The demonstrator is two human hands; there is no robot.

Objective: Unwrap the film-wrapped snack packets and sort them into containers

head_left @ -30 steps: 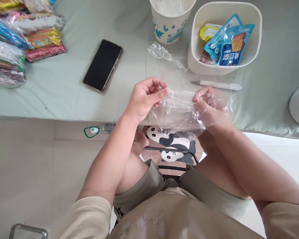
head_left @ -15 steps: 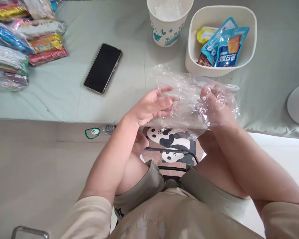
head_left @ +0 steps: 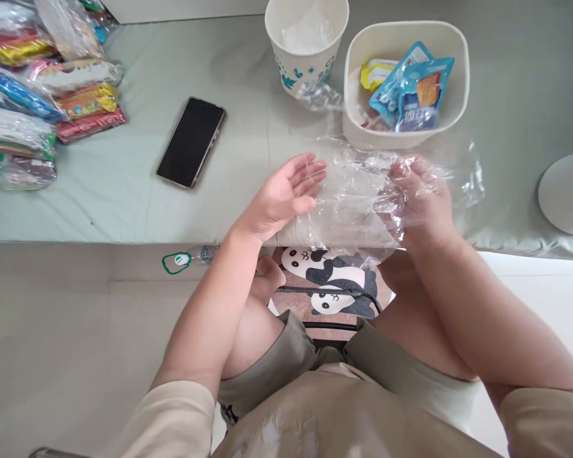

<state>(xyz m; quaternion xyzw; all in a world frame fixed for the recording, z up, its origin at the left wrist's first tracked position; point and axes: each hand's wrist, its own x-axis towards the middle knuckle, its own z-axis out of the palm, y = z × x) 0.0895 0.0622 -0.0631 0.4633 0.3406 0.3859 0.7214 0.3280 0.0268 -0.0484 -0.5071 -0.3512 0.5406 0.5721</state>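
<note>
A clear, crinkled plastic bag (head_left: 348,197) hangs between my hands over the front edge of the bed-like surface. My right hand (head_left: 420,197) is closed round a gathered part of it, and loose film spreads out past the knuckles. At the bag's left side is my left hand (head_left: 289,194), its fingers spread and the thumb apart; it seems to touch the film without gripping it. Beyond the hands stands a cream bin (head_left: 356,137) holding blue snack pouches (head_left: 423,95) and a yellow packet (head_left: 377,75). Part of the film overlaps the bin's front wall.
Left of the bin is a white paper cup (head_left: 305,67) with clear plastic inside. A black phone (head_left: 191,141) lies further left, near a pile of packaged snacks (head_left: 42,95). A round white object (head_left: 568,191) sits at the right edge. Below is a panda-printed stool (head_left: 334,286).
My left hand has opened wider and shifted slightly left. The film has spread further outward, toward the cup and to the right. My right hand keeps its hold. The view has tilted a little.
</note>
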